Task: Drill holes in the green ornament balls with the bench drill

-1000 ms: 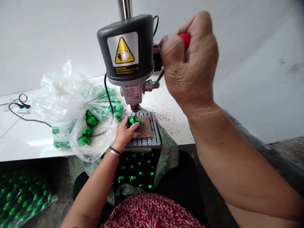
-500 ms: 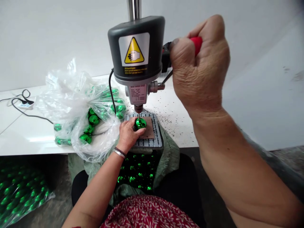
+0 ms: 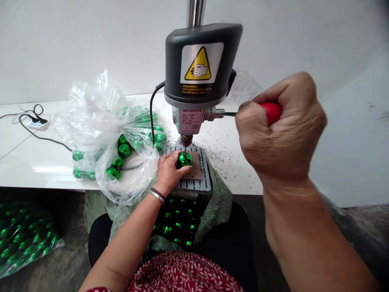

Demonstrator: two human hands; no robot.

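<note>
Under the bit of a small bench drill (image 3: 199,65), my left hand (image 3: 170,172) grips a shiny green ball (image 3: 185,159) between thumb and fingers. The ball rests on a brown square board (image 3: 196,172) lying on the drill's grey base (image 3: 207,184). The bit comes down to the top of the ball; whether it has gone in I cannot tell. My right hand (image 3: 279,125) is closed round the red knob (image 3: 270,112) of the drill's feed lever, to the right of the drill head.
A clear plastic bag (image 3: 91,117) with green balls lies left of the drill on the white table (image 3: 39,170). Dark shavings surround the base. More green balls (image 3: 176,223) fill a sack below the table edge. Another full bag (image 3: 24,239) stands lower left. A power strip (image 3: 38,123) lies far left.
My right hand has pulled the lever's red knob downward. In the picture, the drill has shifted right as the view moved. My left hand still holds the ball under the bit.
</note>
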